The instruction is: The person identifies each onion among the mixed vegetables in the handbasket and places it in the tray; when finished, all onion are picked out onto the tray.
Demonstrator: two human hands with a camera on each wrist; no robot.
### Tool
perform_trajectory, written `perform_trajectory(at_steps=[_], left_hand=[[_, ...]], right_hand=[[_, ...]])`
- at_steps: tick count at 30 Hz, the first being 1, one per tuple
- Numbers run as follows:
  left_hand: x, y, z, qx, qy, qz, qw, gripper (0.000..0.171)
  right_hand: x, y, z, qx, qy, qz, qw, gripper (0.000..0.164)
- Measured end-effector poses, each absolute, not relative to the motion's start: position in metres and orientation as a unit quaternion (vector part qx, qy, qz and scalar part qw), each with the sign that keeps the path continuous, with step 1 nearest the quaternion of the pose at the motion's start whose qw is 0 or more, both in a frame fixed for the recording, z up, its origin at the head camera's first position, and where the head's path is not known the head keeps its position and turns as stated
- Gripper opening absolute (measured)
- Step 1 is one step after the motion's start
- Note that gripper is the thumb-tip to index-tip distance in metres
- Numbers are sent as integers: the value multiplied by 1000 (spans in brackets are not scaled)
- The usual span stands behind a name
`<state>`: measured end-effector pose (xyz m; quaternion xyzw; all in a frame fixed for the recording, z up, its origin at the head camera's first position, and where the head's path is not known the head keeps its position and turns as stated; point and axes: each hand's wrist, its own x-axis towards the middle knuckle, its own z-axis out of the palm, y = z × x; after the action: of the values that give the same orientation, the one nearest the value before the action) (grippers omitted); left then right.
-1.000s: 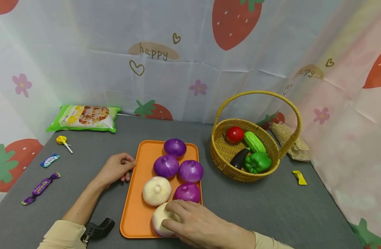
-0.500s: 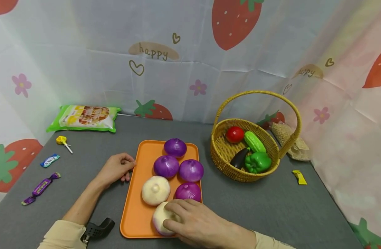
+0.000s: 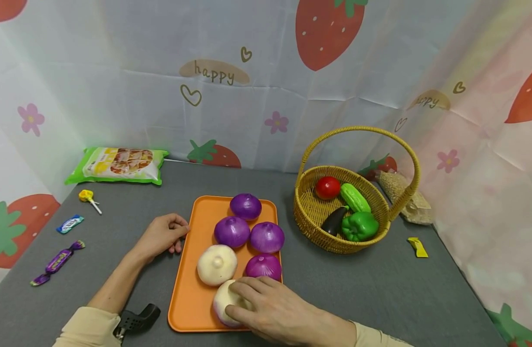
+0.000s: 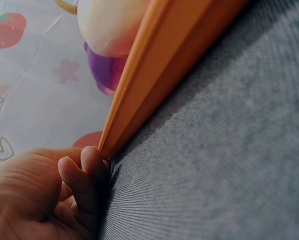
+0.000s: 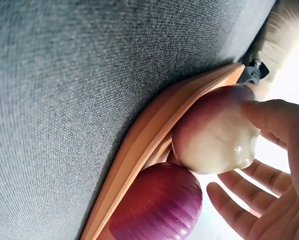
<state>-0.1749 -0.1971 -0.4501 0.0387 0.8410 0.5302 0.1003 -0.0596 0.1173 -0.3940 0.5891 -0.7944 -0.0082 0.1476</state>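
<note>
An orange tray (image 3: pixel 192 308) carries several purple onions (image 3: pixel 232 232) and two pale turnips with purple undersides. The far turnip (image 3: pixel 217 265) lies left of an onion. My right hand (image 3: pixel 279 308) holds the near turnip (image 5: pixel 217 135) by its top at the tray's near end, thumb on one side and fingers round the other. Beside it in the right wrist view lies a magenta-purple onion (image 5: pixel 162 205). My left hand (image 3: pixel 161 235) rests on the table and pinches the tray's left rim with its fingertips, as the left wrist view shows closely.
A yellow wicker basket (image 3: pixel 306 221) with a tomato, cucumber, eggplant and green pepper stands right of the tray. A green food packet (image 3: pixel 118 165) lies at the back left, with a lollipop (image 3: pixel 87 195) and wrapped candies (image 3: pixel 58 261) before it. A yellow candy (image 3: pixel 418 247) lies far right.
The far turnip has shifted slightly left and away, and the near turnip slightly away with my right hand. The nearest onion has edged right. My left hand has stayed still.
</note>
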Motion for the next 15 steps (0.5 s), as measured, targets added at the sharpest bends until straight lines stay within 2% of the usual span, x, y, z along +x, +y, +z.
perform_trajectory(at_steps=[7,15], left_hand=[[-175,-197,-450,38,840,531,102,23],[-175,-197,-450,36,841,530,100,23]], right_hand=[[-59,117,-394,587,-798,-7,141,24],[-59,118,-393,585,-803,-14,114,34]])
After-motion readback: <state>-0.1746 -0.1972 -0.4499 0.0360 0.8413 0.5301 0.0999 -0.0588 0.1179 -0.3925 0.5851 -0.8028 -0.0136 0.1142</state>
